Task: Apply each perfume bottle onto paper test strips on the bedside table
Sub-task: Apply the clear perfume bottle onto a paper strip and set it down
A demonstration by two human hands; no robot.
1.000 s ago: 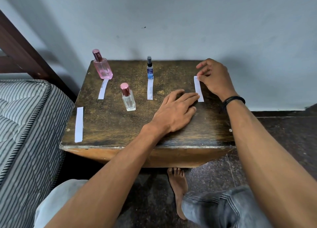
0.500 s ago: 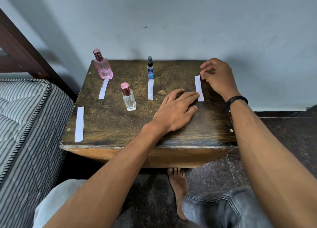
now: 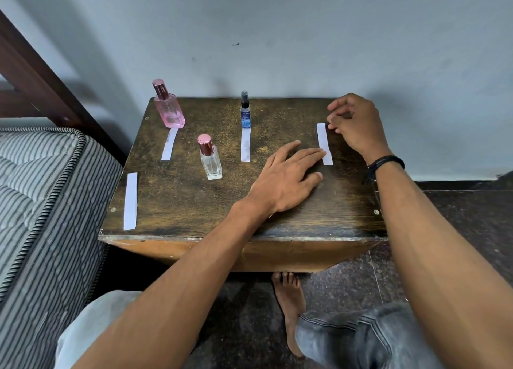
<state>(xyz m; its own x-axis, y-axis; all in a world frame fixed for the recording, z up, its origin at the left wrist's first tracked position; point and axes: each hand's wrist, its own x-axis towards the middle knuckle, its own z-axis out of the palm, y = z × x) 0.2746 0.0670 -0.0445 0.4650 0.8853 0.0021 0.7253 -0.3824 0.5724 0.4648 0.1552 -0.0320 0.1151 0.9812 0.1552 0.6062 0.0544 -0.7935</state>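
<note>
- Nearest me on the surface (image 3: pixel 172 202), a lone paper strip (image 3: pixel 130 201) lies along the left edge beside the bed (image 3: pixel 41 191), with no bottle behind it; I judge it is a spare or waits for a scent.
- My left hand (image 3: pixel 286 182) lies flat, palm down, holding nothing, its fingertips (image 3: pixel 319 154) just touching the inner edge of the right strip (image 3: pixel 324 144). I read this as pinning the paper so it cannot slide while it is squared up.
- The clear bottle (image 3: pixel 210 157) with a rose cap stands upright in the middle, apart from every strip, so it seems not yet paired with one.
- My right hand (image 3: pixel 355 124) is loosely curled, its fingers at the far end of that same strip; whether they pinch the paper or only touch it I cannot tell.
- Farther back, the pink bottle (image 3: pixel 168 105) and the small blue spray bottle (image 3: pixel 245 110) each stand at the head of their own strip (image 3: pixel 170 144), (image 3: pixel 245 145), an arrangement that keeps each scent matched to its paper.
- All caps are on, so spraying looks still to come.
</note>
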